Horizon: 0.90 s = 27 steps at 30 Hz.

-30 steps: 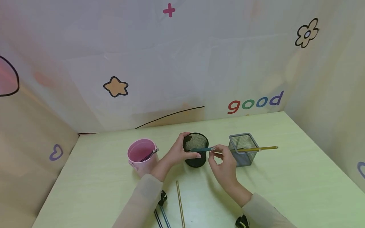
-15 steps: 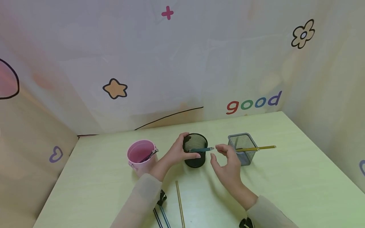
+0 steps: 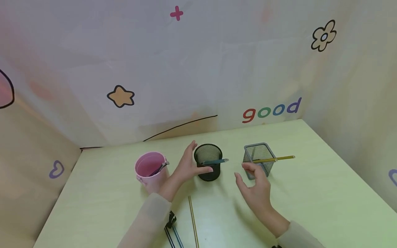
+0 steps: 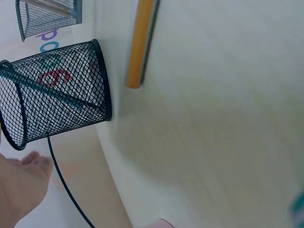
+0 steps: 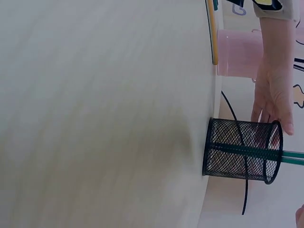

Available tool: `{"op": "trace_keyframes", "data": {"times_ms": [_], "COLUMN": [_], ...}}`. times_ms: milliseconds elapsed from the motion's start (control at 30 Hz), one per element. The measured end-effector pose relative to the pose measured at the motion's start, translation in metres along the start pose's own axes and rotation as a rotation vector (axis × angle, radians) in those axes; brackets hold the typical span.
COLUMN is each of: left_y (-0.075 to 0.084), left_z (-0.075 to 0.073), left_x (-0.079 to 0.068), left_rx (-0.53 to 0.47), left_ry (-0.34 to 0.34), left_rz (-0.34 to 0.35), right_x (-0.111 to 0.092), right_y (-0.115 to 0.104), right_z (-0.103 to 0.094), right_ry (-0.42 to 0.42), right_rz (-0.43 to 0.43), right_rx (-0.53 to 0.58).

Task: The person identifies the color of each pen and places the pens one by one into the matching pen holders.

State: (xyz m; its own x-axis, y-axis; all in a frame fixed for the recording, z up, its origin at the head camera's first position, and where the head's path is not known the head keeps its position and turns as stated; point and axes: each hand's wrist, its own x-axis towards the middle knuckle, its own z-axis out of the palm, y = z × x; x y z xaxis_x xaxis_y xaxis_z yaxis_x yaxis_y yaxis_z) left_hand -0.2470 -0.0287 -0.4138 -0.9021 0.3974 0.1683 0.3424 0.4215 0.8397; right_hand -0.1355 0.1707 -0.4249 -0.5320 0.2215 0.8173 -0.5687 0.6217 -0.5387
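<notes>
My left hand (image 3: 183, 171) is beside the black round mesh pen cup (image 3: 209, 175), fingers extended and thumb reaching across its front. That cup stands upright, with green pencils (image 3: 217, 161) leaning out over its rim to the right. In the left wrist view part of the hand (image 4: 23, 187) shows close to the cup's mouth. My right hand (image 3: 258, 194) is raised in front of the grey square mesh pen holder (image 3: 263, 151), thumb and fingers apart, nothing between them. Yellow pencils (image 3: 285, 157) lean out of the grey holder.
A pink bucket (image 3: 151, 182) with dark pencils (image 3: 159, 169) in it stands left of the left forearm. Nearer on the table (image 3: 223, 217) lie a yellow pencil (image 3: 193, 217), a blue pencil (image 3: 177, 236) and a black pencil (image 3: 168, 237). A patterned cloth wall (image 3: 173, 69) closes the back.
My right hand has let go of the green pencils and drawn back right and down, its fingers spreading. My left hand's fingers have loosened from the black cup and shifted slightly left.
</notes>
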Motion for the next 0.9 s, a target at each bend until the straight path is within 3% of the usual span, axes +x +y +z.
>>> {"op": "trace_keyframes", "data": {"times_ms": [167, 333, 667, 900], "left_y": [-0.001, 0.0, 0.01, 0.012], "left_z": [-0.002, -0.003, -0.003, -0.002], "left_x": [-0.014, -0.025, -0.047, -0.063], "left_rx": [0.047, 0.081, 0.191, 0.27], "left_ry": [0.094, 0.13, 0.152, 0.309], "left_rz": [-0.061, -0.084, -0.088, -0.108], "right_x": [-0.009, -0.016, -0.013, -0.009], "right_y": [0.007, 0.013, 0.026, 0.031], "right_z": [-0.008, -0.017, -0.032, -0.047], "right_ry": [0.013, 0.026, 0.03, -0.017], "right_rz": [0.028, 0.09, 0.348, 0.509], "right_rx": [-0.017, -0.043, -0.105, -0.198]}}
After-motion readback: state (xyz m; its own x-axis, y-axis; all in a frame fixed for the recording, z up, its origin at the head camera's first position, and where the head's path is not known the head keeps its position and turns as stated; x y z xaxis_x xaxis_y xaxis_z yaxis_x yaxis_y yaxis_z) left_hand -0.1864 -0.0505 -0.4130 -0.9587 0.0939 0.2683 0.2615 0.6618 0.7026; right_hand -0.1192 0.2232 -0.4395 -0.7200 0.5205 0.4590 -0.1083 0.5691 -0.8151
